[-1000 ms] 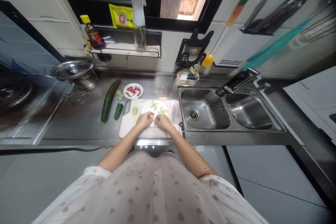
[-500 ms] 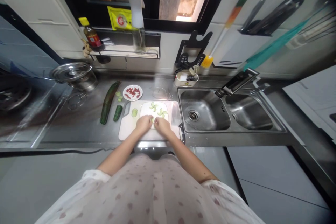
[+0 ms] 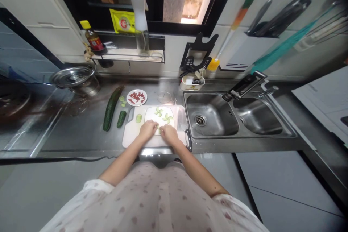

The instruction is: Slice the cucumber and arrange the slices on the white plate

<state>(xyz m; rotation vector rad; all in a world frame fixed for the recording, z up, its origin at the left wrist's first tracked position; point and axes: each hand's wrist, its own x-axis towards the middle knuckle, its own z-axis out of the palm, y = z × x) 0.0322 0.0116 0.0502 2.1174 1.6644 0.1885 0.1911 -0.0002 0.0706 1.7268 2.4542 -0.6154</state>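
Observation:
My left hand (image 3: 148, 129) and my right hand (image 3: 169, 133) meet over the near edge of a white plate (image 3: 163, 110), fingertips pinched around pale green cucumber slices (image 3: 158, 128). The fingers partly hide these slices. Farther up the plate lie two pinwheel shapes of thin cucumber slices, an upper one (image 3: 158, 111) and a lower one (image 3: 168, 118). The plate rests on a white cutting board (image 3: 129, 138). Left of the plate, a small stack of cucumber slices (image 3: 139, 118) sits on the board. A black knife handle (image 3: 189, 140) shows at the board's right edge.
Left of the board are a cut cucumber piece (image 3: 121, 119), a long cucumber (image 3: 110, 110) and loose slices (image 3: 122, 101). Behind it stands a small plate of red bits (image 3: 136, 97). A lidded pot (image 3: 77, 81) is farther left; a double sink (image 3: 212, 114) lies right.
Both hands stay at the plate's near edge, and their fingertips have shifted slightly around the cucumber slices. The view has tilted a little. The two pinwheels look the same.

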